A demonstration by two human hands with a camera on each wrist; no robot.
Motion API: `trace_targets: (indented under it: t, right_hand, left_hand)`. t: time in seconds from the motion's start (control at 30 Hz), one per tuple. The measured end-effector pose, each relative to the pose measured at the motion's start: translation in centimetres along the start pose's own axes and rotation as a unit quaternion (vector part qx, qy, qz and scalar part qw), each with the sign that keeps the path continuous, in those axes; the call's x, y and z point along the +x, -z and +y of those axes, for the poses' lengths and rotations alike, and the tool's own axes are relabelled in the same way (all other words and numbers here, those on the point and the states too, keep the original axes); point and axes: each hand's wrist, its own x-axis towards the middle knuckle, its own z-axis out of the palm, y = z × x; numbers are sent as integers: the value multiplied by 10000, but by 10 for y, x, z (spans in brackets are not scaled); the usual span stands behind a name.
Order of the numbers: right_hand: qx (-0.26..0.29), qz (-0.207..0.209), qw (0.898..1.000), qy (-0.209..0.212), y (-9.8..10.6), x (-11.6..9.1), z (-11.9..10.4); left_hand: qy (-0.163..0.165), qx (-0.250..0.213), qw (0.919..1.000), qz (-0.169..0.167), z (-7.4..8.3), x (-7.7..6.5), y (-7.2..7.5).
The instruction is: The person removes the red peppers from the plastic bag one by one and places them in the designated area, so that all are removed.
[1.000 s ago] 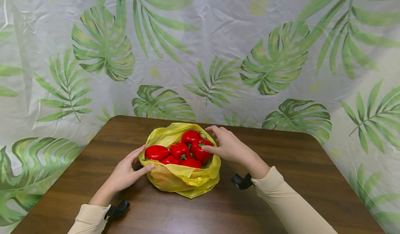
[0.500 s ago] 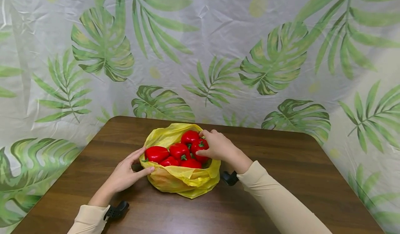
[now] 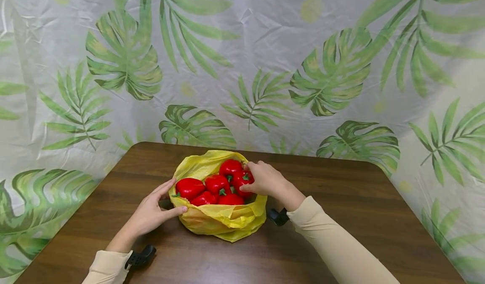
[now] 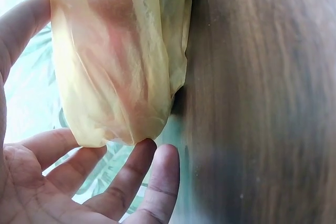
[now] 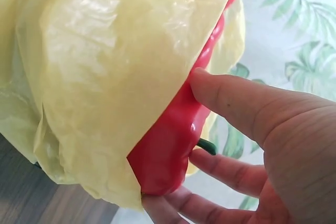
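A crinkled yellow plastic bag [image 3: 227, 218] stands with its mouth folded wide, holding several glossy red bell peppers. My left hand [image 3: 149, 212] is at the bag's left side, its spread fingers touching the plastic and the thumb against the front rim. In the left wrist view, the fingertips [image 4: 165, 156] meet the bag's thin side. At the right of the bag's mouth, my right hand [image 3: 267, 180] holds the rightmost bell pepper [image 3: 240, 179] between thumb and fingers. The right wrist view has this red pepper [image 5: 170, 140] with its green stem, the bag covering part of it.
The bag rests on a dark brown wooden table [image 3: 341, 233]. Behind it hangs a pale curtain [image 3: 265, 44] printed with green leaves. Black straps with small devices [image 3: 278, 216] sit at both wrists.
My right hand has moved left and inward over the rightmost bell pepper and taken hold of it. The left hand has stayed almost still at the bag's side.
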Motion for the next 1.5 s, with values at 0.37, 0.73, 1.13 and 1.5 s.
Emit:
trace_targets:
  t: [0.37, 0.73, 1.13, 1.5]
  right_hand:
    - [58, -88, 9999, -72, 2, -7, 5]
    - [55, -137, 9998, -161, 2, -10, 7]
    - [69, -251, 9997, 46, 4, -9, 9]
    - [397, -136, 9986, 313, 16, -11, 16]
  left_hand:
    - [-121, -276, 9995, -86, -2, 0, -1]
    - [-221, -214, 9995, -120, -3, -1, -1]
    - [-261, -311, 9990, -172, -5, -2, 1]
    - [-287, -330, 9989, -181, -5, -3, 2]
